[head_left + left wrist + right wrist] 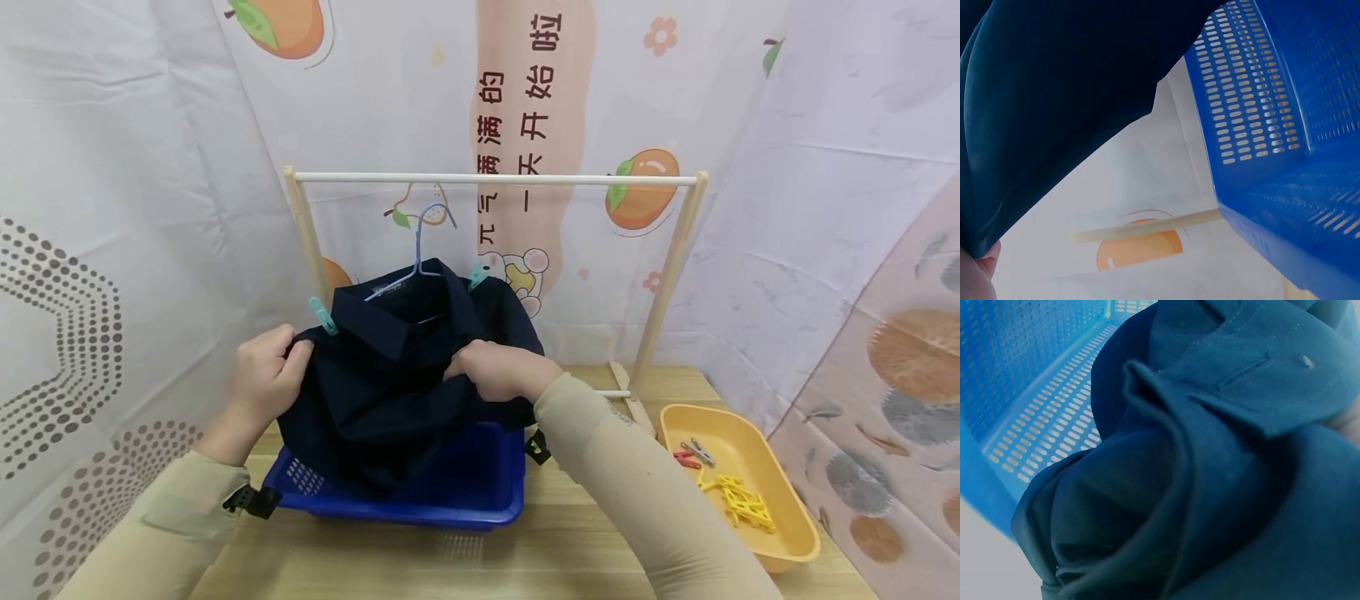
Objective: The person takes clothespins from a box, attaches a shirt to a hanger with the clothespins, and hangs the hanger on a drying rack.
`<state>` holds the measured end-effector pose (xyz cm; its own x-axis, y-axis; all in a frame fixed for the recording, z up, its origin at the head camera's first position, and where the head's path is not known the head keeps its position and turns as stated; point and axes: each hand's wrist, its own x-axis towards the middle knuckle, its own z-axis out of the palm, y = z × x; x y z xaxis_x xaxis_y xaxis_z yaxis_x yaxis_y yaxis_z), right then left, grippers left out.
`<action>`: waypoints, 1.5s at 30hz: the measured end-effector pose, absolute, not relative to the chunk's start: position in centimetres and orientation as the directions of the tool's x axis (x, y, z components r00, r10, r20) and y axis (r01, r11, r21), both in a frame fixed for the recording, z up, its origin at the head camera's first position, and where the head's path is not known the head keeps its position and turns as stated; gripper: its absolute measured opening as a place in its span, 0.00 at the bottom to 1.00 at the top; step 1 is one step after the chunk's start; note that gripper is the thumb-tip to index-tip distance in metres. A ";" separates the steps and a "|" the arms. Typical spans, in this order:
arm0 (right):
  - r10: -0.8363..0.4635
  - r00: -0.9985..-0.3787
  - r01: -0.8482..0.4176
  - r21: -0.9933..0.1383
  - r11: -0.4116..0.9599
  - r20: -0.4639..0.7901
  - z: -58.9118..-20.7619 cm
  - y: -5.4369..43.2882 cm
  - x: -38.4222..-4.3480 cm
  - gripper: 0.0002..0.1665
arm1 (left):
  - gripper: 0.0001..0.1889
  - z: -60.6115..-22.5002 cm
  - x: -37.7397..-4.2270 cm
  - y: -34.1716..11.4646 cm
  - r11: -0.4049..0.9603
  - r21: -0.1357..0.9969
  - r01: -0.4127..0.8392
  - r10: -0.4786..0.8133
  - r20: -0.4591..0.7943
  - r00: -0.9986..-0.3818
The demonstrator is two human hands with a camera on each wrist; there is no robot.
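Note:
A dark navy collared shirt [360, 375] hangs bunched on a light blue hanger [417, 250], whose hook stands free below the rack's bar. One teal clothespin [323, 317] clips the shirt's left shoulder in the picture, another clothespin [477, 276] the right. My left hand [262, 379] pinches the shirt's left side between thumb and fingers. With its fingertips hidden in folds, my right hand [498, 368] grips the shirt's front. Dark folds of the shirt [1210, 462] fill most of the right wrist view. Beneath it all is a blue plastic basket [480, 500].
Behind the shirt stands a wooden rack with a white bar [495, 178]. At the right, a yellow tray [787, 508] holds several yellow clothespins [738, 502], plus red clothespins [686, 459] and a grey clothespin [702, 452]. Patterned curtains [847, 250] enclose the wooden table [570, 542].

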<state>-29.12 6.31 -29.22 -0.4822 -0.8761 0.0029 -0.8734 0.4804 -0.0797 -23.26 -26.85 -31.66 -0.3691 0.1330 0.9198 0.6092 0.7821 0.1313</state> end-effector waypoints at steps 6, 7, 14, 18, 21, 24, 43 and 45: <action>-0.865 -0.501 -0.863 -0.086 0.498 0.019 -28.8 7.6 -29.1 0.34 | 0.19 -31.7 -23.3 -26.3 0.783 0.145 0.605 0.138 0.908 -0.395; -0.863 -0.504 -0.861 -0.085 0.501 0.023 -28.7 7.8 -29.1 0.34 | 0.19 -31.7 -23.4 -26.2 0.783 0.145 0.606 0.139 0.908 -0.396; -0.851 -0.523 -0.848 -0.114 0.517 0.036 -28.5 9.3 -29.2 0.34 | 0.18 -31.9 -23.9 -25.3 0.760 0.145 0.633 0.138 0.916 -0.376; -0.847 -0.530 -0.843 -0.134 0.520 0.043 -28.5 10.1 -29.2 0.34 | 0.18 -32.0 -24.2 -24.8 0.760 0.134 0.636 0.147 0.917 -0.370; -0.850 -0.523 -0.848 -0.145 0.510 0.062 -28.5 10.8 -29.3 0.33 | 0.18 -32.2 -24.4 -24.5 0.761 0.122 0.637 0.154 0.920 -0.359; -0.853 -0.516 -0.852 -0.156 0.500 0.082 -28.5 11.5 -29.3 0.31 | 0.19 -32.3 -24.4 -24.2 0.758 0.125 0.640 0.153 0.920 -0.361; -0.844 -0.524 -0.847 -0.172 0.503 0.110 -28.3 14.8 -29.1 0.35 | 0.18 -32.4 -24.9 -22.1 0.733 0.155 0.662 0.150 0.913 -0.380; -0.848 -0.516 -0.852 -0.174 0.493 0.124 -28.2 15.2 -29.1 0.36 | 0.18 -32.4 -25.0 -21.8 0.727 0.153 0.670 0.150 0.916 -0.372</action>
<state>-29.13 15.23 -28.23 -0.5159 -0.8476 0.1243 -0.8523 0.4932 -0.1742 -25.01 -21.76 -32.41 -0.3723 0.1501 0.9159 0.6697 0.7267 0.1531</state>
